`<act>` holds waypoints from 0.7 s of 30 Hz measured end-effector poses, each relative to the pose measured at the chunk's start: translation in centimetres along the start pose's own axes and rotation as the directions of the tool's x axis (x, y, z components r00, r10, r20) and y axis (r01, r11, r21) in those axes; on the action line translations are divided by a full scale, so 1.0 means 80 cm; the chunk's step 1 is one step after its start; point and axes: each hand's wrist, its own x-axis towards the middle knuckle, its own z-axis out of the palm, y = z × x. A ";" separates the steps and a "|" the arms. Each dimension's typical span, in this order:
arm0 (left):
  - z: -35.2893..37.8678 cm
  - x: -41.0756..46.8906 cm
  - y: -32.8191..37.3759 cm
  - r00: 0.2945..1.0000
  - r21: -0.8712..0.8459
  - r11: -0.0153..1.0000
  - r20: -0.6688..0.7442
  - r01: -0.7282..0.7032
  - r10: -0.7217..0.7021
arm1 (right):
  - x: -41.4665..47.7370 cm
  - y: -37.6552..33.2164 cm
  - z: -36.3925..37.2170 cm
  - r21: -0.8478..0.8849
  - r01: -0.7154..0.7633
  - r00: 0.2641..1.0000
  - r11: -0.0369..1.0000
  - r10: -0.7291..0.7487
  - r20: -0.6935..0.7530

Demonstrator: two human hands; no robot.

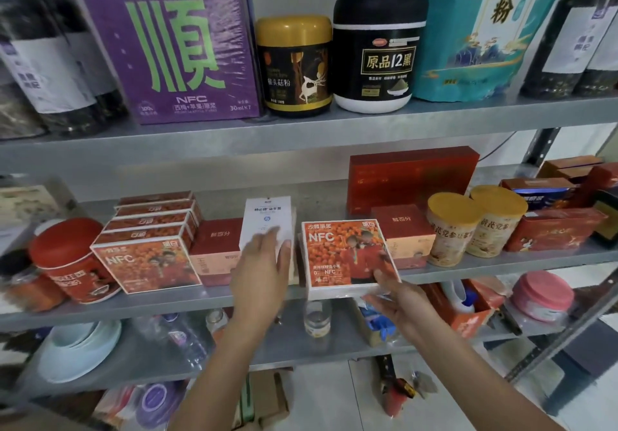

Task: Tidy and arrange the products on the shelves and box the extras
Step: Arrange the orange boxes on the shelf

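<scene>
Right hand on orange box corner at shelf edge

I have both arms forward: left hand straight-fingered, right hand pinching the orange box by its corner.

Grey metal shelving, three tiers. Top: purple box, gold-lidded jar, black jar, teal pouch. Middle: orange NFC boxes, white box, red boxes, two yellow-lidded cans.
</scene>
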 end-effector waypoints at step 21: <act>0.049 0.054 -0.075 0.947 0.409 0.878 0.294 -0.249 0.131 | 0.059 0.035 0.049 -0.309 0.088 0.981 0.947 -0.136 -0.137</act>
